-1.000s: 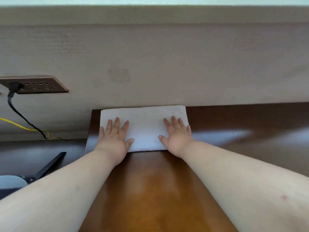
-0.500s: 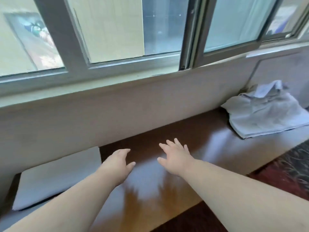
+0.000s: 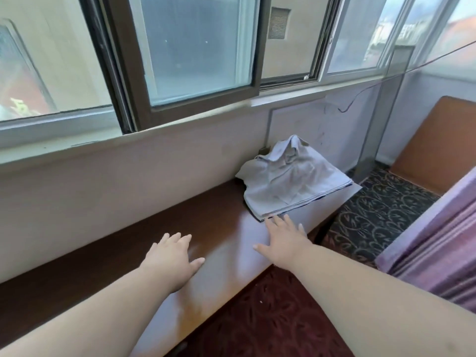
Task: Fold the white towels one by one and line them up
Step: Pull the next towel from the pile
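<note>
The fingertips of my right hand [image 3: 282, 240] are smeared with blur where they reach toward one o'clock, so I can't tell whether they touch the near edge of the pile of white towels [image 3: 291, 181]. How many towels lie in that pile is too fine to count, and its far corner hides whatever dark thing sits against the wall. My forearms run out of the bottom edge, and the wooden ledge [image 3: 123, 251] is cut off at nine o'clock.

- A room in a home.
- Big sliding windows [image 3: 195, 60] over a long brown wooden shelf [image 3: 159, 228].
- Flowery carpet [image 3: 373, 217], purple striped curtain [image 3: 438, 243].
</note>
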`<state>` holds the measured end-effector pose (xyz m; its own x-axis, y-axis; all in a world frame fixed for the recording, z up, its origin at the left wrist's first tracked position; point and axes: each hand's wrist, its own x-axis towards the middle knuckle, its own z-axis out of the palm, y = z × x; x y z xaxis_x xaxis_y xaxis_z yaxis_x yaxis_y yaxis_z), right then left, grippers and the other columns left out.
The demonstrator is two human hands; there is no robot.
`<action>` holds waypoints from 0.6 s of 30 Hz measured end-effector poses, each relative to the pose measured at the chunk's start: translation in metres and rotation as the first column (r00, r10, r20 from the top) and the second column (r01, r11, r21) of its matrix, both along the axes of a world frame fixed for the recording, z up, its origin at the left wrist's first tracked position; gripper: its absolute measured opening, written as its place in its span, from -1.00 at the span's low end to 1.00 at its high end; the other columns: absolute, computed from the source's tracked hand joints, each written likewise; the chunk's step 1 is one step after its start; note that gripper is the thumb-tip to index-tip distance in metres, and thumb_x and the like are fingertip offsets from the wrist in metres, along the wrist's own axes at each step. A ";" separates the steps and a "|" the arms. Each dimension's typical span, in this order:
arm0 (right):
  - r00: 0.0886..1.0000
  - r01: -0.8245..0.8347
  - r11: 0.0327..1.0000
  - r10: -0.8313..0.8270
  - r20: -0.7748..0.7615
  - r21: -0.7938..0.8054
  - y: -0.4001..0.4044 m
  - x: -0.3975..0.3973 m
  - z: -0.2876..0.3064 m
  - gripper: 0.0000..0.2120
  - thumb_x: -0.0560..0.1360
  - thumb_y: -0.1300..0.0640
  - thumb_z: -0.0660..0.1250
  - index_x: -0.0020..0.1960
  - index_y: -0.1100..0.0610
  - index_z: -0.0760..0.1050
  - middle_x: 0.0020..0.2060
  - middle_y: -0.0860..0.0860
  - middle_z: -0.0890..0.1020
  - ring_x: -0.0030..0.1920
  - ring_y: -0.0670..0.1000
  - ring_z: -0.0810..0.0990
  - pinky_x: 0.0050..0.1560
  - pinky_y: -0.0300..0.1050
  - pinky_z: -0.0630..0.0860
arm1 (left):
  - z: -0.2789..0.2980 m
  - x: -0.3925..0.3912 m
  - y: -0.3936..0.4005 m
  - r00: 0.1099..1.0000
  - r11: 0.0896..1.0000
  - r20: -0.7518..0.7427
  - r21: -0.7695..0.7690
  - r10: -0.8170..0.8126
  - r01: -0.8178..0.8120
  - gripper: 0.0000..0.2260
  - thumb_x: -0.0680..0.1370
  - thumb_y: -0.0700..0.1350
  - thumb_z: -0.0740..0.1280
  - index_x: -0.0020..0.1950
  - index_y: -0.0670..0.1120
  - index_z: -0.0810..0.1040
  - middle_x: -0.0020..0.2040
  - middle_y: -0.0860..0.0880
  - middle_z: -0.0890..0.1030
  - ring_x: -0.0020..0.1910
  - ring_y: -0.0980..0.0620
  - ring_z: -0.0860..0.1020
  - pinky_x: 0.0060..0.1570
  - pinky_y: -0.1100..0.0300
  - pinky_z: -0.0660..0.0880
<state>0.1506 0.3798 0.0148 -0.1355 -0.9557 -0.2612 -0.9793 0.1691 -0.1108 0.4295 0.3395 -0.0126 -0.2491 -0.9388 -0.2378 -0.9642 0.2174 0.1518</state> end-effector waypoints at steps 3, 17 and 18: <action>0.996 0.090 0.995 -0.090 0.003 0.039 -0.018 -0.042 -0.011 -0.15 0.52 -0.40 0.12 0.63 -0.01 -0.09 0.62 0.02 -0.07 0.59 0.12 -0.20 0.52 0.28 -0.12 | -0.015 -0.033 -0.026 1.000 0.999 0.003 0.016 -0.031 0.031 -0.26 0.51 0.39 0.09 0.59 0.05 0.06 0.59 0.01 0.10 0.57 -0.07 -0.01 0.50 -0.07 0.05; 0.923 0.375 0.927 -0.375 0.092 0.015 -0.158 -0.198 -0.030 -0.23 0.52 -0.38 0.15 0.60 -0.08 0.05 0.61 0.06 0.01 0.59 0.15 -0.14 0.51 0.31 -0.05 | -0.019 -0.236 -0.216 0.963 0.963 0.071 -0.059 -0.259 0.264 -0.32 0.50 0.36 0.12 0.54 0.06 0.16 0.56 -0.03 0.16 0.55 -0.10 0.06 0.45 -0.08 0.10; 0.922 0.373 0.928 -0.372 0.105 0.011 -0.171 -0.205 -0.030 -0.23 0.51 -0.37 0.16 0.60 -0.08 0.04 0.61 0.05 0.00 0.59 0.15 -0.14 0.51 0.31 -0.05 | -0.017 -0.247 -0.225 0.962 0.961 0.082 -0.073 -0.261 0.267 -0.32 0.50 0.36 0.13 0.53 0.06 0.18 0.54 -0.03 0.19 0.53 -0.10 0.09 0.44 -0.08 0.12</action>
